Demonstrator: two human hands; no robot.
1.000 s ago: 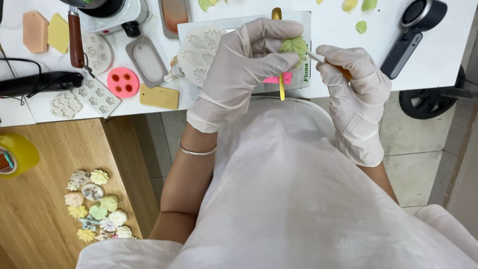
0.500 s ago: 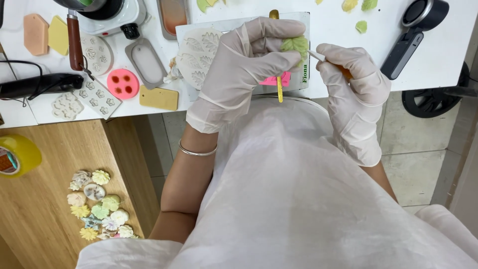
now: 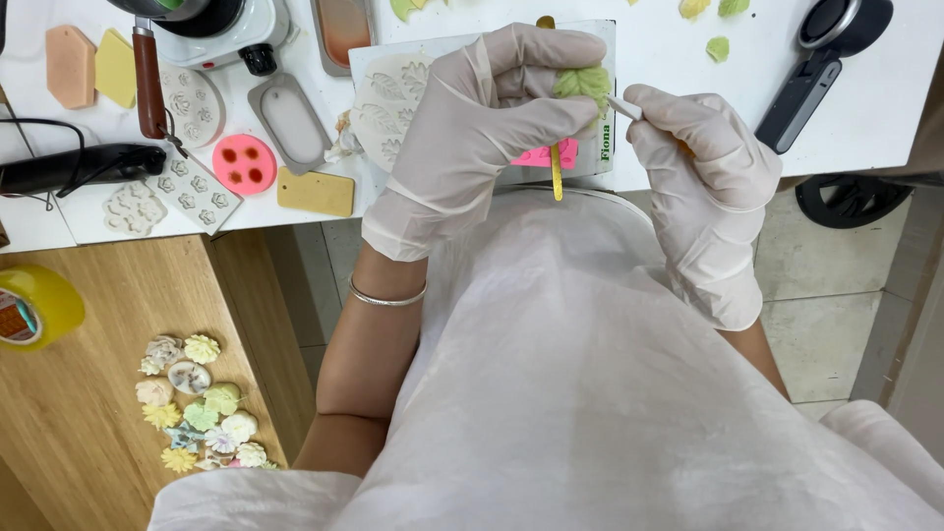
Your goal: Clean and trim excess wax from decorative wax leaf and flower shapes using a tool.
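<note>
My left hand (image 3: 482,118), in a white glove, holds a small green leaf-shaped piece (image 3: 583,83) between thumb and fingers, above a white mat (image 3: 393,93) with pale leaf moulds. Just right of the leaf, my right hand (image 3: 703,157), also gloved, grips a thin white-tipped tool (image 3: 623,107) whose tip touches the leaf's edge. A yellow stick (image 3: 556,167) and a pink piece (image 3: 546,155) lie on the mat under my left hand.
Silicone moulds (image 3: 187,187), a round pink mould (image 3: 244,163), yellow and orange blocks (image 3: 315,191), a small hotplate (image 3: 216,29) and a black tool (image 3: 79,167) sit on the white table. Several small cast flowers (image 3: 197,403) lie on the wooden surface beside a yellow tape roll (image 3: 34,305).
Both hands stay at the leaf; my right hand has shifted slightly, and the tool tip stays at the leaf's edge.
</note>
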